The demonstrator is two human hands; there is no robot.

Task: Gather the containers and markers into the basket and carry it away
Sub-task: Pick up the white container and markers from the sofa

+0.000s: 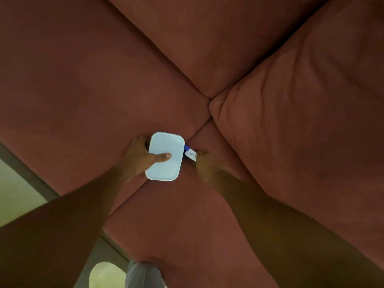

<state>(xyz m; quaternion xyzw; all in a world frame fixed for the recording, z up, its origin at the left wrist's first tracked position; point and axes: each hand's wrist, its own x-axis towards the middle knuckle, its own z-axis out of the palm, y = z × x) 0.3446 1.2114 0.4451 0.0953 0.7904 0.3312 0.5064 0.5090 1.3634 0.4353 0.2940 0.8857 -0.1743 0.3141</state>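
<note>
A white rectangular container [166, 148] with a lid lies over the seam between two reddish-brown sofa cushions. My left hand [140, 157] grips it, thumb on the lid and fingers around its left side. Just right of the container a white marker with a blue cap [189, 152] lies in the seam, partly hidden by the container. My right hand [208, 166] is blurred and touches the marker's lower end; I cannot tell whether its fingers have closed on it. No basket is in view.
The sofa seat cushion [83, 90] fills most of the view, with a plump back cushion [301, 100] at the right. Pale floor [14, 194] shows at the lower left, and a grey cloth-covered knee [143, 275] at the bottom edge.
</note>
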